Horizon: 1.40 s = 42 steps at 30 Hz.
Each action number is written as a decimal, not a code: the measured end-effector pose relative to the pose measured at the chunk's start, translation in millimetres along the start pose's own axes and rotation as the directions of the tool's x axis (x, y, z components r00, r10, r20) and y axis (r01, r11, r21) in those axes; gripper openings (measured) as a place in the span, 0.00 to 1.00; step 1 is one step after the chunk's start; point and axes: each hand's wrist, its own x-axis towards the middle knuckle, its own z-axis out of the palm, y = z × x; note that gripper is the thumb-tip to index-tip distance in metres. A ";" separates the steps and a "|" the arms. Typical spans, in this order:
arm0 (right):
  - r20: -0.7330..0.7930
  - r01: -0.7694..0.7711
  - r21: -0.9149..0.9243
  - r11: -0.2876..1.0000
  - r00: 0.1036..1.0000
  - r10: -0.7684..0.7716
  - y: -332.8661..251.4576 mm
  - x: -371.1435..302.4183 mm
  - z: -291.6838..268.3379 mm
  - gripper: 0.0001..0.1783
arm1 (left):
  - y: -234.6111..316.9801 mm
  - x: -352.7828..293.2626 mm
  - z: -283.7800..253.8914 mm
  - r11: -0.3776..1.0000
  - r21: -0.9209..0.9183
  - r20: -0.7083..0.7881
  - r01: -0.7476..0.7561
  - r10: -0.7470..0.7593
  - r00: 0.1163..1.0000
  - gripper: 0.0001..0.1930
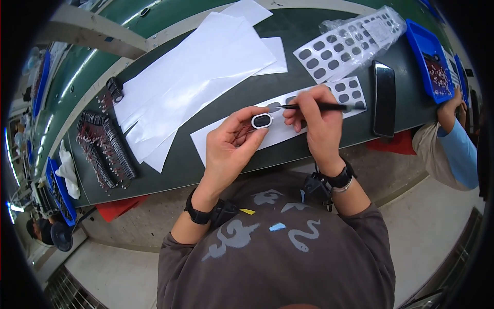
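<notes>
A small white oval ring [262, 121] with dark centre is pinched at the fingertips, above a white sticker sheet [288, 121] on the table. A thin black tool [321, 107], probably tweezers, lies nearly level, tip beside the ring.

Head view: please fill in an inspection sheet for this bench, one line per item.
Surface: dark green bench, mostly covered.
Job's things: small oval ring pinched in left hand; black tweezers in right hand, over a sticker strip of dark oval pads.
Clutter: white sheets, bagged pad sheets, black tray, rows of small parts, blue bins.
Grippers: both hands closed on their items.
Cables: nothing seen.
Surroundings: another person's arm at right.
</notes>
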 end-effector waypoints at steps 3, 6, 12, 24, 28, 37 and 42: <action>0.025 0.288 -0.129 0.949 0.957 -0.288 1.0 -12.0 3.3 0.13 | -8.5 0.0 -1.7 1.000 -0.017 0.007 -0.012 0.012 1.000 0.18; 0.440 0.712 -0.290 0.639 0.693 -0.572 -1.0 -13.5 5.7 0.14 | -8.6 0.0 -2.8 0.999 -0.016 0.000 -0.034 0.034 0.999 0.19; 0.606 0.766 -0.466 0.443 0.641 -0.471 2.0 -17.5 8.6 0.15 | -5.6 -1.8 -1.4 0.997 0.004 -0.006 -0.079 0.079 0.997 0.23; 0.185 0.179 -0.191 0.965 0.972 -0.144 -3.8 -8.1 2.9 0.15 | -1.7 0.0 -7.1 0.985 -0.170 0.035 0.032 -0.027 0.999 0.17; 0.157 0.168 -0.235 0.957 0.979 -0.133 -8.7 -4.3 4.7 0.14 | 1.0 -0.3 -5.0 0.981 -0.195 -0.027 0.000 -0.006 1.000 0.15; 0.329 0.434 -0.664 0.610 0.901 -0.282 -11.7 -15.4 -3.8 0.11 | 0.7 2.8 -14.0 0.945 -0.311 -0.250 -0.106 0.026 0.968 0.16; 0.526 0.646 -0.543 0.537 0.760 -0.382 -10.0 2.2 7.9 0.15 | 0.6 4.0 -15.2 0.933 -0.332 -0.261 -0.140 0.051 0.964 0.16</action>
